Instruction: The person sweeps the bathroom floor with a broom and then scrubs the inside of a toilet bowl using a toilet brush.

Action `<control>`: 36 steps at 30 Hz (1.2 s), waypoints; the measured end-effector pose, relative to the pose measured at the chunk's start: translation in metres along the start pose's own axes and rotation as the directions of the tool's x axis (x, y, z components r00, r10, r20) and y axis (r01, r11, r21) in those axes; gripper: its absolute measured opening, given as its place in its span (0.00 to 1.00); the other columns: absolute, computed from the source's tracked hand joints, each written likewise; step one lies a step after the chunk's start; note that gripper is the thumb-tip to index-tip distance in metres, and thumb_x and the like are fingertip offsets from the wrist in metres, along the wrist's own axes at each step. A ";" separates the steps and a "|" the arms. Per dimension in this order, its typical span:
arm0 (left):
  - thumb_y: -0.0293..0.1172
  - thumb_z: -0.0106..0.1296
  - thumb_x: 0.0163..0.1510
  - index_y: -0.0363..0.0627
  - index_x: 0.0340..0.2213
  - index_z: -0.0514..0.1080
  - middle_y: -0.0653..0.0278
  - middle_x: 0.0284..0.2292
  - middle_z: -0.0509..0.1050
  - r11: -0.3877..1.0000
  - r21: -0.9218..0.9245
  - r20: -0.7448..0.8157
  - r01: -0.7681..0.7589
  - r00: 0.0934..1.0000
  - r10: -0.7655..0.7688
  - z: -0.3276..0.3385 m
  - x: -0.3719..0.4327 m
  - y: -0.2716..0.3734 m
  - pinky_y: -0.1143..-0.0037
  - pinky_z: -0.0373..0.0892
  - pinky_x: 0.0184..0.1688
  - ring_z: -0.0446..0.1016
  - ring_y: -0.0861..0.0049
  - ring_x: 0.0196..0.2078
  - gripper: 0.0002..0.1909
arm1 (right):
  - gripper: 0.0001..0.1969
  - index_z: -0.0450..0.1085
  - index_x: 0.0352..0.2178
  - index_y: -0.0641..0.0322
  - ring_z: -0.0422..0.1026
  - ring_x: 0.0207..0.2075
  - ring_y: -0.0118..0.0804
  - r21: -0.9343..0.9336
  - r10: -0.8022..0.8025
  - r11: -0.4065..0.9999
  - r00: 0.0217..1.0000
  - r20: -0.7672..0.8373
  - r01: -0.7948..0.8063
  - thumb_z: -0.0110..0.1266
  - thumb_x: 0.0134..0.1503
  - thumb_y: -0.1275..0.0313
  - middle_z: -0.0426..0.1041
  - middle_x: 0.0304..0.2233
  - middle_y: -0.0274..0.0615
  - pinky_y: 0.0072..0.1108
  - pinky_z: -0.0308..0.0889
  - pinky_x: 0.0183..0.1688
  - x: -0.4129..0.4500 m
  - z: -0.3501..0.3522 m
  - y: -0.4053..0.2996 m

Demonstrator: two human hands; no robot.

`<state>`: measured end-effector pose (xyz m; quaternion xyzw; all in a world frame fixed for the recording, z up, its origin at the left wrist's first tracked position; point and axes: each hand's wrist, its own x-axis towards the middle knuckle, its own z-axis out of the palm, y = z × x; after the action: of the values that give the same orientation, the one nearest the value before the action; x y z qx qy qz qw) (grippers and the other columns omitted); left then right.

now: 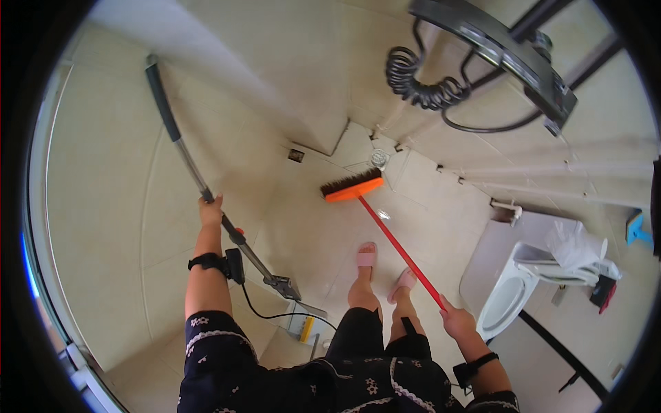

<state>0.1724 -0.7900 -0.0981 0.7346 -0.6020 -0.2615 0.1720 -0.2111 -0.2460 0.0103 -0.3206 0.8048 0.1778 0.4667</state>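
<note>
My left hand (210, 210) is closed around a metal pole (191, 164) with a dark grip at its upper end and a red button partway down. A grey plastic hinge piece (283, 287) is at the pole's lower end, so it looks like a mop. In my right hand (458, 321) is the end of a red broom handle (395, 242). Its orange broom head (356, 191) with dark bristles rests on the tiled floor, close to a round metal drain (379, 158). My feet, in pink slippers, stand on the floor between the two poles.
A white toilet (508, 302) with a clear plastic bag (573, 245) on it stands at right. Overhead is a dark shower fixture (496, 46) with a coiled hose (413, 82). A blue brush (638, 229) hangs on the right wall. A small square drain (296, 155) lies ahead.
</note>
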 end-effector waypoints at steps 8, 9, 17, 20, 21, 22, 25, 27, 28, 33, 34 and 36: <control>0.24 0.53 0.38 0.38 0.52 0.50 0.48 0.46 0.52 0.993 0.072 -0.188 -0.098 0.976 0.110 0.030 -0.116 0.008 0.71 0.59 0.46 0.58 0.61 0.44 0.38 | 0.22 0.50 0.52 0.32 0.71 0.33 0.43 -0.087 -0.037 0.996 0.999 -0.019 0.035 0.37 0.54 0.62 0.71 0.33 0.42 0.29 0.66 0.34 0.130 -0.092 -0.044; 0.24 0.53 0.38 0.38 0.52 0.50 0.48 0.46 0.52 0.991 0.076 -0.166 -0.108 0.979 0.120 0.037 -0.129 -0.001 0.71 0.59 0.46 0.58 0.61 0.44 0.38 | 0.22 0.51 0.52 0.32 0.71 0.33 0.43 -0.040 -0.001 0.999 1.000 0.017 0.002 0.37 0.55 0.62 0.71 0.33 0.42 0.29 0.66 0.34 0.143 -0.103 -0.037; 0.24 0.51 0.40 0.42 0.51 0.52 0.52 0.47 0.52 0.997 -0.017 0.234 0.071 0.970 -0.066 0.066 -0.228 -0.036 0.70 0.59 0.46 0.58 0.65 0.43 0.35 | 0.22 0.50 0.53 0.32 0.71 0.29 0.46 0.113 0.034 0.993 0.995 -0.096 -0.023 0.38 0.54 0.61 0.70 0.24 0.49 0.33 0.66 0.32 0.095 -0.011 0.060; 0.25 0.50 0.42 0.43 0.51 0.53 0.54 0.47 0.52 0.997 -0.003 0.278 0.075 0.958 -0.071 0.076 -0.238 -0.021 0.70 0.59 0.46 0.58 0.66 0.44 0.33 | 0.23 0.50 0.53 0.31 0.70 0.25 0.50 0.179 0.118 0.978 0.992 -0.037 -0.110 0.38 0.54 0.60 0.70 0.22 0.51 0.36 0.65 0.29 0.034 0.037 0.076; 0.25 0.50 0.42 0.43 0.51 0.53 0.54 0.47 0.52 0.998 -0.005 0.287 0.069 0.956 -0.065 0.081 -0.241 -0.014 0.70 0.59 0.46 0.58 0.66 0.44 0.33 | 0.23 0.50 0.53 0.32 0.70 0.26 0.50 0.163 0.160 0.974 0.987 0.011 -0.160 0.38 0.54 0.60 0.70 0.22 0.51 0.36 0.65 0.29 0.012 0.039 0.076; 0.25 0.49 0.42 0.44 0.51 0.54 0.54 0.47 0.52 0.998 -0.020 0.318 0.059 0.947 -0.049 0.087 -0.243 -0.007 0.70 0.59 0.46 0.59 0.66 0.44 0.32 | 0.23 0.50 0.53 0.32 0.70 0.26 0.50 0.169 0.170 0.971 0.985 0.011 -0.169 0.38 0.54 0.60 0.70 0.22 0.51 0.36 0.65 0.29 -0.006 0.047 0.079; 0.25 0.49 0.43 0.44 0.50 0.54 0.55 0.47 0.52 0.999 -0.039 0.386 -0.001 0.923 0.016 0.104 -0.248 0.025 0.71 0.59 0.46 0.59 0.67 0.44 0.31 | 0.22 0.52 0.52 0.34 0.71 0.25 0.48 0.170 0.204 0.963 0.978 0.036 -0.208 0.38 0.54 0.60 0.71 0.21 0.47 0.36 0.64 0.28 -0.047 0.069 0.089; 0.25 0.49 0.43 0.44 0.50 0.55 0.56 0.47 0.53 0.999 -0.033 0.428 -0.044 0.902 0.053 0.114 -0.255 0.045 0.71 0.59 0.46 0.59 0.68 0.43 0.31 | 0.22 0.53 0.51 0.36 0.71 0.25 0.48 0.281 0.234 0.934 0.972 -0.023 -0.219 0.40 0.53 0.60 0.71 0.21 0.47 0.36 0.65 0.28 -0.063 0.082 0.092; 0.25 0.48 0.43 0.44 0.50 0.55 0.56 0.46 0.53 0.995 -0.042 0.461 -0.087 0.882 0.096 0.118 -0.260 0.056 0.72 0.60 0.46 0.60 0.69 0.43 0.30 | 0.21 0.57 0.50 0.35 0.70 0.25 0.51 0.355 0.279 0.902 0.959 -0.042 -0.247 0.43 0.52 0.59 0.71 0.22 0.50 0.37 0.64 0.30 -0.063 0.087 0.089; 0.25 0.47 0.44 0.47 0.50 0.56 0.58 0.47 0.54 0.970 -0.031 0.545 -0.240 0.810 0.218 0.125 -0.272 0.075 0.72 0.61 0.45 0.61 0.70 0.42 0.28 | 0.24 0.53 0.52 0.41 0.70 0.30 0.53 0.601 0.369 0.761 0.925 -0.089 -0.246 0.42 0.52 0.61 0.71 0.26 0.52 0.36 0.64 0.33 0.029 0.092 0.059; 0.25 0.47 0.44 0.48 0.50 0.56 0.58 0.46 0.54 0.970 -0.028 0.546 -0.242 0.809 0.218 0.125 -0.273 0.072 0.73 0.61 0.44 0.61 0.71 0.42 0.28 | 0.24 0.51 0.52 0.41 0.70 0.31 0.53 0.672 0.375 0.700 0.925 -0.059 -0.241 0.41 0.52 0.62 0.71 0.27 0.53 0.37 0.64 0.34 0.047 0.063 0.039; 0.25 0.47 0.44 0.48 0.50 0.57 0.58 0.46 0.54 0.965 -0.024 0.557 -0.260 0.798 0.229 0.125 -0.273 0.070 0.73 0.62 0.44 0.61 0.71 0.42 0.28 | 0.25 0.50 0.53 0.42 0.69 0.32 0.54 0.749 0.388 0.616 0.921 -0.021 -0.243 0.41 0.52 0.63 0.71 0.28 0.54 0.37 0.64 0.35 0.056 0.051 0.022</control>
<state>0.0047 -0.5315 -0.1103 0.5475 -0.7222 -0.4228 0.0022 -0.2140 -0.2202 -0.0641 0.0263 0.8900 -0.1104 0.4415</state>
